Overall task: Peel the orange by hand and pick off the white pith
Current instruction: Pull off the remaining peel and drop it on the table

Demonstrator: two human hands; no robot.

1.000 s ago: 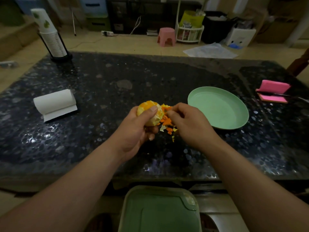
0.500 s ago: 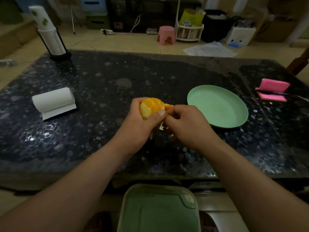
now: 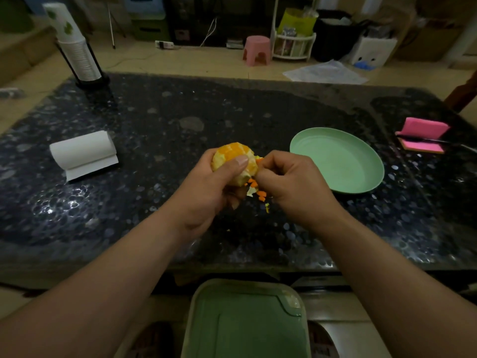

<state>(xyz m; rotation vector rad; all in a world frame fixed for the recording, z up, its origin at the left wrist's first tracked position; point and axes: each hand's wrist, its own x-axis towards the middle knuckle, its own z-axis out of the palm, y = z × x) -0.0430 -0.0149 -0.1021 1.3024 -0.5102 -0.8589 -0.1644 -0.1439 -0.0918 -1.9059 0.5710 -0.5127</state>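
Note:
A mostly peeled orange (image 3: 233,154) shows bare segments on top and pale pith on its lower side. My left hand (image 3: 210,186) grips it from below, thumb laid across its front. My right hand (image 3: 291,183) is curled against the orange's right side, its fingertips pinching at the skin there; what they hold is hidden. Several small orange and white peel scraps (image 3: 258,193) lie on the dark table between and under my hands.
A pale green plate (image 3: 338,161) sits right of my hands. A white paper roll (image 3: 82,152) lies at the left, a cup stack (image 3: 77,51) at the far left corner, pink sticky notes (image 3: 423,135) at the right. A green bin lid (image 3: 245,321) is below the table's near edge.
My left hand has turned the orange, so more bare segments face up. My right hand has closed in against the orange's right side, covering part of the peel scraps.

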